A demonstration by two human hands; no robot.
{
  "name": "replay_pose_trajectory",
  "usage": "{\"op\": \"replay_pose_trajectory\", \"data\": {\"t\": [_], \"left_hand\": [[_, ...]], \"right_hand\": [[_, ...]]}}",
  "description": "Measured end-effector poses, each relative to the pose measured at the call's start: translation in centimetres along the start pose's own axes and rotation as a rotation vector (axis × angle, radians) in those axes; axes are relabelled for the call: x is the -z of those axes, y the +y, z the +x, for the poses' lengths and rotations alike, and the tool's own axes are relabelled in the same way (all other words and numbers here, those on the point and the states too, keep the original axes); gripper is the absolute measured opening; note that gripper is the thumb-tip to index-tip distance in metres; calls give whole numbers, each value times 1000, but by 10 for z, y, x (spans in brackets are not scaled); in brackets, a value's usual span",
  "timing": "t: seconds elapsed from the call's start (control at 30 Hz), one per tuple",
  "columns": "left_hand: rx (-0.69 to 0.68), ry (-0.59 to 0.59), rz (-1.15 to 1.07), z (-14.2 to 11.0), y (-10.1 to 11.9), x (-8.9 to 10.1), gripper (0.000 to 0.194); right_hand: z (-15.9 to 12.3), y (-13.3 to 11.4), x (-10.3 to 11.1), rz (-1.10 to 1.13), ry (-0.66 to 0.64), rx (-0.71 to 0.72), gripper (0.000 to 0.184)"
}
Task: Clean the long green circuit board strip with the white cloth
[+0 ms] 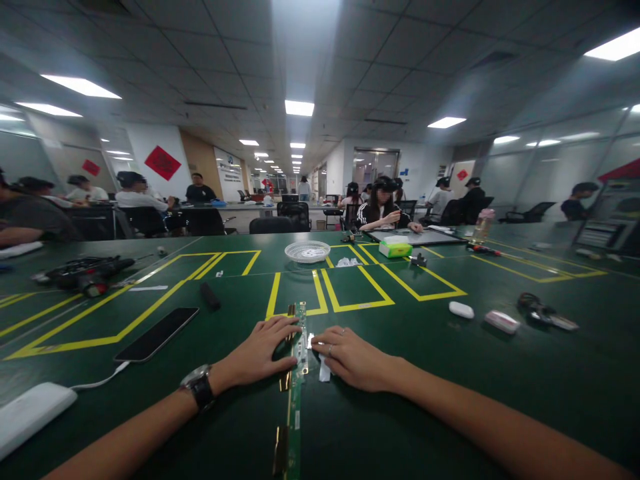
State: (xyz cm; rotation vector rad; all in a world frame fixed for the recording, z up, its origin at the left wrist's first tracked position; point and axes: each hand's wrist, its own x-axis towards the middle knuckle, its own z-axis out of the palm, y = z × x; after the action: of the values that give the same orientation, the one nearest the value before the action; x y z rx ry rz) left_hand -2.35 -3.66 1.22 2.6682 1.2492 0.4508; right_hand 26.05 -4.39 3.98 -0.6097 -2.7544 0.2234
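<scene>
A long narrow green circuit board strip (296,400) lies on the green table (400,413), running away from me. My left hand (263,350), with a watch on its wrist, rests palm down on the strip's left side, fingers flat over it. My right hand (353,357), wearing a ring, lies palm down just right of the strip, fingers curled toward it. A small white paper piece (325,369) lies under its fingertips. Whether either hand pinches anything is unclear.
A black phone (157,333) with a white cable lies at left, near a white power bank (30,413). Ahead are a black marker (210,295), white basket (307,251), green tissue box (395,248), two small white cases (461,309) and tools. Several people sit at the far tables.
</scene>
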Motion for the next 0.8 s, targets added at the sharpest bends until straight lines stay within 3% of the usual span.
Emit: {"op": "replay_pose_trajectory", "data": {"t": [0.5, 0.8], "left_hand": [[-26, -59, -53, 0, 9, 10, 57], [-48, -16, -52, 0, 8, 8, 55]], "right_hand": [[2, 10, 7, 185, -51, 93, 42], [5, 16, 7, 137, -24, 120, 41]]}}
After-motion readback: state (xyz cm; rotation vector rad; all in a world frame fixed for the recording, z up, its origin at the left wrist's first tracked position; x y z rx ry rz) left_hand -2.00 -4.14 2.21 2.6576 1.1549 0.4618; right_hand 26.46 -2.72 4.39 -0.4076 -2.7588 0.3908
